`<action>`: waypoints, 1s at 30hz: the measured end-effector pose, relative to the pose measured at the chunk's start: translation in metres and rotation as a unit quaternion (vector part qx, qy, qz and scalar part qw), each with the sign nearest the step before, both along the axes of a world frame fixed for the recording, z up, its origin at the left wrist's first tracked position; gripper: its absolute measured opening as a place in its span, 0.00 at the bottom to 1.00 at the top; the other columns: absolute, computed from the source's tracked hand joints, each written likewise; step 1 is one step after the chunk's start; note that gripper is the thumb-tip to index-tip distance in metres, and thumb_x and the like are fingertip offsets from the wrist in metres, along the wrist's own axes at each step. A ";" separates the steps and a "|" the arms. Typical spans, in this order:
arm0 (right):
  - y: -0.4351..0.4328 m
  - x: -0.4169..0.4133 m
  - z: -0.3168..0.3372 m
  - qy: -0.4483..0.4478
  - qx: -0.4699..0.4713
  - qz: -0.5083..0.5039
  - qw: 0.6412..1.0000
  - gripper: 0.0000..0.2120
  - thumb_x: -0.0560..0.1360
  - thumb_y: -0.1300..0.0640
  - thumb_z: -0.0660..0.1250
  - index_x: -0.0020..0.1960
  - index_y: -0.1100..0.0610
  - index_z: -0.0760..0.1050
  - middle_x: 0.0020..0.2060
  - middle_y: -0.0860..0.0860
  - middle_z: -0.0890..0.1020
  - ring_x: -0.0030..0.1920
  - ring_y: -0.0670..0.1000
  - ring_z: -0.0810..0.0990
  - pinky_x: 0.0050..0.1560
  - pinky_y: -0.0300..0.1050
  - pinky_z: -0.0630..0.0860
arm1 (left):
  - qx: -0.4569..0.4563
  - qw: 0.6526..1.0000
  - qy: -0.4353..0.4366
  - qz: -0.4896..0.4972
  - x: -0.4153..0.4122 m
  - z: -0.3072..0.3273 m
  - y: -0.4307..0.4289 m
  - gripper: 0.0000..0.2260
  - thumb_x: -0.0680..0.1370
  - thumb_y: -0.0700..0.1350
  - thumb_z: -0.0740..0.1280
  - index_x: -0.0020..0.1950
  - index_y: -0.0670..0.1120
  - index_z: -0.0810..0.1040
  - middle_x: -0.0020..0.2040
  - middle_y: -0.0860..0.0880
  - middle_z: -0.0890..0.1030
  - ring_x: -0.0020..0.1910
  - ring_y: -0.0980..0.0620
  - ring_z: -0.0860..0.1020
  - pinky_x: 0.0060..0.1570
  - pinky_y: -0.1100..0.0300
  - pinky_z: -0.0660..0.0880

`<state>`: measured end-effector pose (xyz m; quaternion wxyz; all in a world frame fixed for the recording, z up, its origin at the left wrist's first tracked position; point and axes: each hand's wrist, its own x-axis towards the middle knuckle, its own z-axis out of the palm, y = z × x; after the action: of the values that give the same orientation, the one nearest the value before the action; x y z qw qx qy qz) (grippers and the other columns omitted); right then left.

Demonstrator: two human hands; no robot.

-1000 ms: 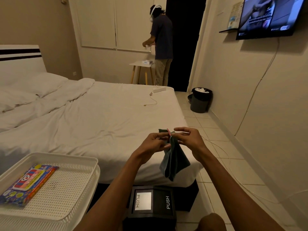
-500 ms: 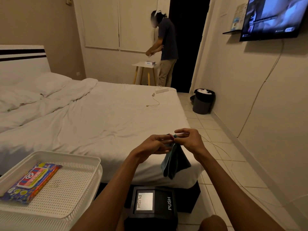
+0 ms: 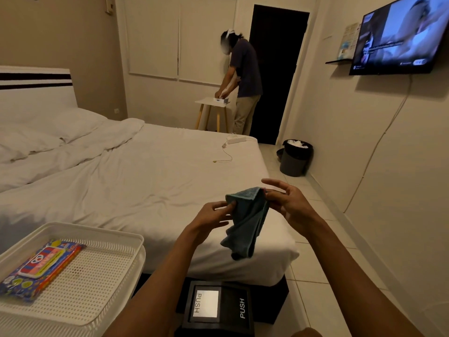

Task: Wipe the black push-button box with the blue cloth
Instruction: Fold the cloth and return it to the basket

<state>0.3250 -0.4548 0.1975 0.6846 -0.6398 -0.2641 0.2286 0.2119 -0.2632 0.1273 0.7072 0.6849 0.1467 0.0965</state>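
Note:
The blue cloth (image 3: 246, 223) hangs folded in the air over the bed's near corner. My left hand (image 3: 215, 214) pinches its upper left corner and my right hand (image 3: 285, 201) pinches the upper right corner, the other fingers spread. Well below them, at the bottom of the view, sits the black push-button box (image 3: 217, 310), with a white PUSH panel on top and a second PUSH label to its right. Neither hand nor cloth touches the box.
A white perforated tray (image 3: 92, 283) holding a colourful wipes pack (image 3: 40, 266) sits at lower left. The white bed (image 3: 136, 181) fills the middle. A person (image 3: 244, 81) stands at a small table far back. A black bin (image 3: 295, 156) stands by the right wall.
My hands have drawn apart, spreading the top edge of the cloth wider. The view has shifted slightly.

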 end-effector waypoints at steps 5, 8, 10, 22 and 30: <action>-0.011 0.008 -0.005 0.043 0.038 -0.043 0.997 0.14 0.80 0.65 0.62 0.63 0.54 0.76 0.52 0.55 0.84 0.56 0.55 0.82 0.52 0.46 0.82 | 0.084 0.989 -0.103 0.061 0.006 0.032 -0.001 0.12 0.76 0.49 0.71 0.57 0.46 0.83 0.51 0.46 0.85 0.54 0.47 0.82 0.50 0.55 0.82; -0.011 0.007 -0.011 0.056 0.062 -0.068 0.994 0.14 0.81 0.66 0.60 0.62 0.53 0.75 0.52 0.55 0.83 0.55 0.54 0.83 0.48 0.44 0.84 | 0.211 0.960 -0.166 0.076 0.013 0.057 -0.005 0.07 0.77 0.47 0.70 0.52 0.45 0.83 0.47 0.46 0.84 0.46 0.48 0.82 0.44 0.57 0.83; -0.009 0.005 -0.012 0.050 0.066 -0.074 0.994 0.15 0.81 0.67 0.60 0.63 0.54 0.74 0.52 0.55 0.83 0.53 0.53 0.83 0.46 0.43 0.84 | 0.291 0.932 -0.194 0.096 0.018 0.069 -0.004 0.09 0.78 0.47 0.69 0.52 0.43 0.82 0.47 0.45 0.83 0.45 0.49 0.82 0.43 0.58 0.82; -0.002 -0.002 -0.004 -0.107 -0.068 -0.034 0.991 0.16 0.78 0.65 0.66 0.63 0.51 0.74 0.52 0.48 0.81 0.56 0.52 0.79 0.46 0.39 0.80 | 0.356 0.911 -0.198 0.074 0.011 0.080 0.008 0.07 0.78 0.43 0.70 0.51 0.41 0.83 0.44 0.48 0.81 0.42 0.50 0.80 0.37 0.67 0.79; 0.010 -0.010 0.019 -0.248 -0.202 0.066 0.945 0.20 0.76 0.50 0.71 0.66 0.51 0.72 0.55 0.48 0.79 0.54 0.48 0.78 0.45 0.34 0.76 | 0.411 0.894 -0.173 0.024 0.015 0.114 0.000 0.11 0.74 0.45 0.73 0.53 0.41 0.85 0.43 0.49 0.83 0.40 0.54 0.81 0.37 0.66 0.80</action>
<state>0.3152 -0.4444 0.2163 0.4374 -0.7824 -0.4151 0.1559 0.2273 -0.2631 0.2410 0.3738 0.8833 -0.0147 0.2825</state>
